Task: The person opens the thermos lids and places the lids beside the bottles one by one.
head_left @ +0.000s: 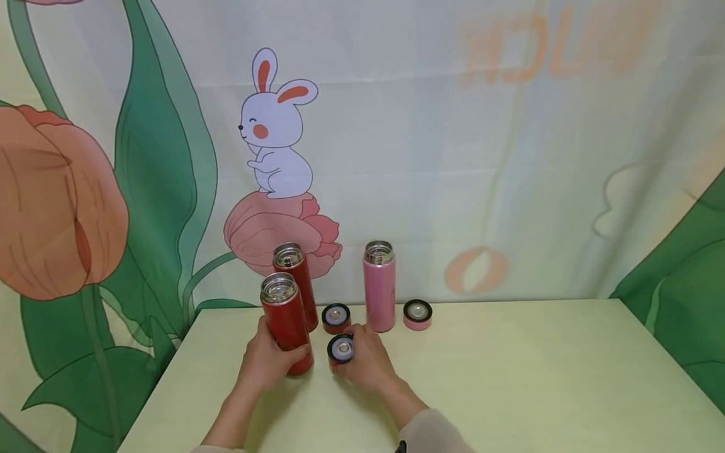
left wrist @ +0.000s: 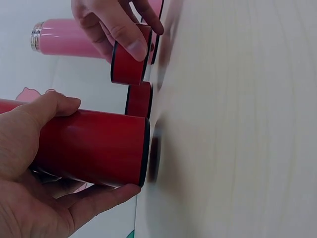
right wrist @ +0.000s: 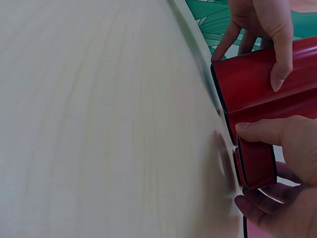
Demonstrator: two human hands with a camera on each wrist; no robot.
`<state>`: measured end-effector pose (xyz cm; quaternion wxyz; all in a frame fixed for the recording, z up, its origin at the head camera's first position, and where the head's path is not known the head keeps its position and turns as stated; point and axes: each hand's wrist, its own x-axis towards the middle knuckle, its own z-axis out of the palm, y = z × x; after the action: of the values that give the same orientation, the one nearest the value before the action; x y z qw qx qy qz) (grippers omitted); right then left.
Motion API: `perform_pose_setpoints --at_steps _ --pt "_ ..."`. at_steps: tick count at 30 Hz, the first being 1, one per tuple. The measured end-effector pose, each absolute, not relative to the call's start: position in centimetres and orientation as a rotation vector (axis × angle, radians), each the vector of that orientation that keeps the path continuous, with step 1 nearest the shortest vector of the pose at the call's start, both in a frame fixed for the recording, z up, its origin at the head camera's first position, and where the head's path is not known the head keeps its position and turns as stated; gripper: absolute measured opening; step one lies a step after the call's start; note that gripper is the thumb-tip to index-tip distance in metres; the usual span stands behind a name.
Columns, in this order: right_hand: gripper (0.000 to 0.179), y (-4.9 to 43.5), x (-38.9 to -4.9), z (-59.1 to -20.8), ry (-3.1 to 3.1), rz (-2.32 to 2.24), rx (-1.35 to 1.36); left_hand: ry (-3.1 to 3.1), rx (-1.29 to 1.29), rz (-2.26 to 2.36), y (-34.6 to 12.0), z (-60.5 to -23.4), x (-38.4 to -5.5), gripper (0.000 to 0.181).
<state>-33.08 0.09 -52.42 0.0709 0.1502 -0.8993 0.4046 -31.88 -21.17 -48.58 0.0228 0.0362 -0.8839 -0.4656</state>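
Note:
My left hand (head_left: 265, 360) grips an uncapped red thermos bottle (head_left: 287, 327) low on its body, thumb across the front. The bottle is upright with its steel mouth up; in the left wrist view a narrow gap and a shadow show under its black base. My right hand (head_left: 369, 361) holds a red lid (left wrist: 130, 63) by its sides, inner face up, just right of the bottle. A second open red bottle (head_left: 306, 292) stands behind the first, partly hidden by it. Another red lid (head_left: 337, 324) lies upturned behind the held one.
An open pink bottle (head_left: 379, 292) stands at the back of the pale table (head_left: 527, 377). To its right lies an upturned pink lid (head_left: 418, 321). A printed cloth (head_left: 396, 157) with a rabbit and flowers hangs along the table's rear edge.

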Motion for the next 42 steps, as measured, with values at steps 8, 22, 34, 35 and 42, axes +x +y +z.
perform_pose_setpoints --at_steps 8,22,34,35,42 --pt "0.057 -1.2 -33.6 -53.2 -2.74 1.139 0.377 -2.73 0.13 -1.453 -21.3 -49.3 -32.4 0.086" --pt "0.066 -2.8 -33.8 -54.1 -2.754 1.023 0.254 -2.726 0.118 -1.456 -21.7 -49.6 -32.7 0.087" --pt "0.071 -3.2 -33.6 -53.9 -2.775 0.992 0.222 -2.717 0.103 -1.492 -21.8 -49.7 -32.8 0.089" --pt "0.072 -3.2 -33.6 -53.9 -2.771 0.999 0.225 -2.717 0.104 -1.493 -21.8 -49.7 -32.8 0.089" --pt "0.08 -2.5 -33.8 -54.1 -2.718 1.161 0.303 -2.738 0.1 -1.472 -22.1 -49.7 -32.7 0.092"
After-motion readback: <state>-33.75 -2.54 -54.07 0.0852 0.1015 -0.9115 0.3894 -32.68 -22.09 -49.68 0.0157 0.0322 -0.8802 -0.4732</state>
